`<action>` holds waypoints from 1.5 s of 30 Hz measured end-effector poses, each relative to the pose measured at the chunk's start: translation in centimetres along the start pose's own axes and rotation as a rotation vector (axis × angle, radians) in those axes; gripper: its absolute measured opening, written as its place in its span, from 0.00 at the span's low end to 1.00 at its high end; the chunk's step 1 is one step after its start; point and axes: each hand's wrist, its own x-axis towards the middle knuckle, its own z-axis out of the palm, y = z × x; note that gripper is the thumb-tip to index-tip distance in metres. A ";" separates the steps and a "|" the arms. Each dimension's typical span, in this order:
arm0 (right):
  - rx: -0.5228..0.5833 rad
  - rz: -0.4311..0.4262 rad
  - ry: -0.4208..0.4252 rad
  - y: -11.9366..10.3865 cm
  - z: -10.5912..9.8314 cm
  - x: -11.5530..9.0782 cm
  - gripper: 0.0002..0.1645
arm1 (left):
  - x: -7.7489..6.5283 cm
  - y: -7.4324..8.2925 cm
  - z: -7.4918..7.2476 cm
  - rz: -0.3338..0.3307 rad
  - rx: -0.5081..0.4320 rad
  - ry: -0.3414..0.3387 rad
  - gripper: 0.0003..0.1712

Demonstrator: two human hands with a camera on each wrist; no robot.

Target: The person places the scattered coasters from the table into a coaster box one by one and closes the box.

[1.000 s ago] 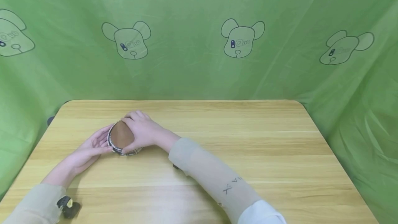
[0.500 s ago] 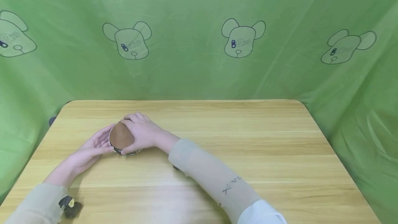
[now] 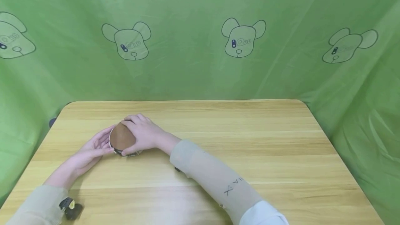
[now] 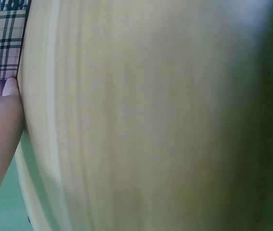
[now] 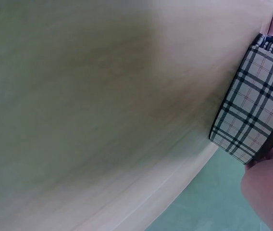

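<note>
A small round case (image 3: 122, 137) with a flat brown top and a black-and-white plaid side is on the left part of the table. My right hand (image 3: 143, 133) reaches over it from the right and grips it, thumb on the near side and fingers at the far side. My left hand (image 3: 93, 149) holds its left edge between thumb and fingers. The plaid side (image 5: 252, 103) shows in the right wrist view, with a dark pleated band at one end. Fingertips of the left hand (image 4: 4, 91) meet the plaid wall (image 4: 3, 45) in the left wrist view.
The wood-grain table (image 3: 237, 141) extends to the right, with rounded far corners. A green curtain (image 3: 187, 75) printed with bear heads stands behind and at both sides. A black device (image 3: 72, 208) is strapped at the left sleeve.
Since one second ago the brown top has shifted slightly, and less of the patterned rim shows at the left. Both hands have hardly moved; over the last half second they look still.
</note>
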 end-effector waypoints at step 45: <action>0.093 -0.042 0.030 4.0 -1.9 -4.5 0.69 | 0.5 2.3 1.4 -0.166 0.273 0.110 0.50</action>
